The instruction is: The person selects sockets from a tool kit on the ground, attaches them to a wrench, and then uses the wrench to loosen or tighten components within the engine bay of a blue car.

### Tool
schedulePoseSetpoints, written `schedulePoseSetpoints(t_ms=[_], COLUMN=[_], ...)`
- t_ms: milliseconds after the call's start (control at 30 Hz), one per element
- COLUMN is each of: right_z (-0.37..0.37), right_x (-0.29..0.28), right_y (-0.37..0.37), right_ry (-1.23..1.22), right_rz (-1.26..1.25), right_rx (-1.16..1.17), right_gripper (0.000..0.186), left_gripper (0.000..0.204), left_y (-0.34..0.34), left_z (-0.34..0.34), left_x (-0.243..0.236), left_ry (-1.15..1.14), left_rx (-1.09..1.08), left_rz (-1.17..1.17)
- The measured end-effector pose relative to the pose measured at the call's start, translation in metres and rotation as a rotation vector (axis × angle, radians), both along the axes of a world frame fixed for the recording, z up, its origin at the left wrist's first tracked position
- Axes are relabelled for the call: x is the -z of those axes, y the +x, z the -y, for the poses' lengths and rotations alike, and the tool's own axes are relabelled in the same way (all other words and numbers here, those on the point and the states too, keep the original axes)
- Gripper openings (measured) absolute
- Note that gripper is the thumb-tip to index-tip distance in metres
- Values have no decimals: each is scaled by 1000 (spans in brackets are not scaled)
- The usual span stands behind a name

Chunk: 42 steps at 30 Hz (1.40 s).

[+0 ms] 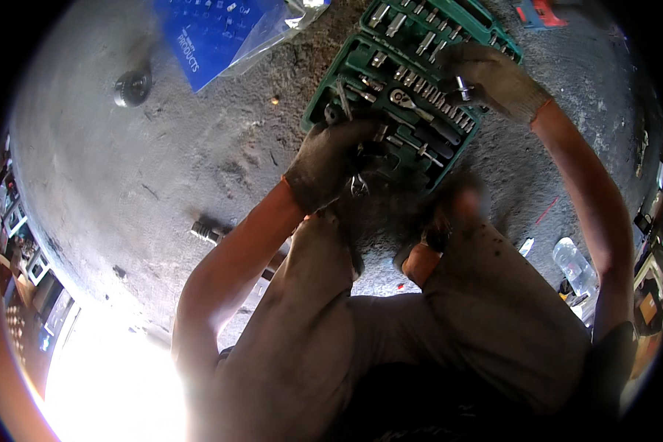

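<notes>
A green socket-set case point(318, 110) lies open on the ground in front of me, with rows of chrome sockets and a ratchet point(412, 105) in its slots. My gloved left hand point(324, 162) is closed over the near left part of the case. From under it sticks the shiny chrome head of a tool point(359, 186); the glove hides most of the rest. My gloved right hand point(486, 79), at the case's right edge, is closed with a small chrome socket point(462, 88) between its fingers.
A blue printed sheet in clear plastic point(206, 40) lies at the far left, with a dark round part point(132, 88) near it. A ribbed metal piece point(205, 233) lies by my left forearm. At right are a clear plastic bottle point(574, 267) and a red-and-blue object point(541, 13).
</notes>
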State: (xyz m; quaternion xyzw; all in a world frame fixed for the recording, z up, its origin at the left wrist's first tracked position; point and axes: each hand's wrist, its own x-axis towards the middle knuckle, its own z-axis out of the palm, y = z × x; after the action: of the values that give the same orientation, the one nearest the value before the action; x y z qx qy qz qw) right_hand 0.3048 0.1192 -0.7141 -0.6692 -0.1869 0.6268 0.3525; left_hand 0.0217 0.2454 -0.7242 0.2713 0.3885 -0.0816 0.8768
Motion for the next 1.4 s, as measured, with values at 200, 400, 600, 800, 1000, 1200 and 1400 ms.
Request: schedulePoseSetpoints(t_ms=[200, 400, 600, 800, 1000, 1200, 1400], right_z=[-25, -18, -17, -15, -31, -52, -56], right_x=[-24, -14, -14, -1, 31, 45, 55], right_y=[-57, -70, -76, -62, -41, -42, -45], right_ry=[235, 335, 213, 202, 181, 319, 327], right_rz=[263, 416, 362, 530, 940, 992, 933], right_rx=[-463, -499, -490, -520, -581, -467, -367], right_gripper=[33, 41, 38, 26, 28, 21, 21], left_gripper=[30, 26, 27, 27, 25, 29, 30], left_y=[-2, 2, 6, 6, -9, -12, -5], left_z=[-2, 2, 11, 6, 2, -5, -5], left_x=[9, 14, 17, 16, 36, 33, 41], left_ry=[35, -19, -55, 157, 155, 365, 219], left_rx=[-25, -88, -102, 50, 9, 188, 50], left_rz=[78, 115, 105, 57, 45, 167, 144])
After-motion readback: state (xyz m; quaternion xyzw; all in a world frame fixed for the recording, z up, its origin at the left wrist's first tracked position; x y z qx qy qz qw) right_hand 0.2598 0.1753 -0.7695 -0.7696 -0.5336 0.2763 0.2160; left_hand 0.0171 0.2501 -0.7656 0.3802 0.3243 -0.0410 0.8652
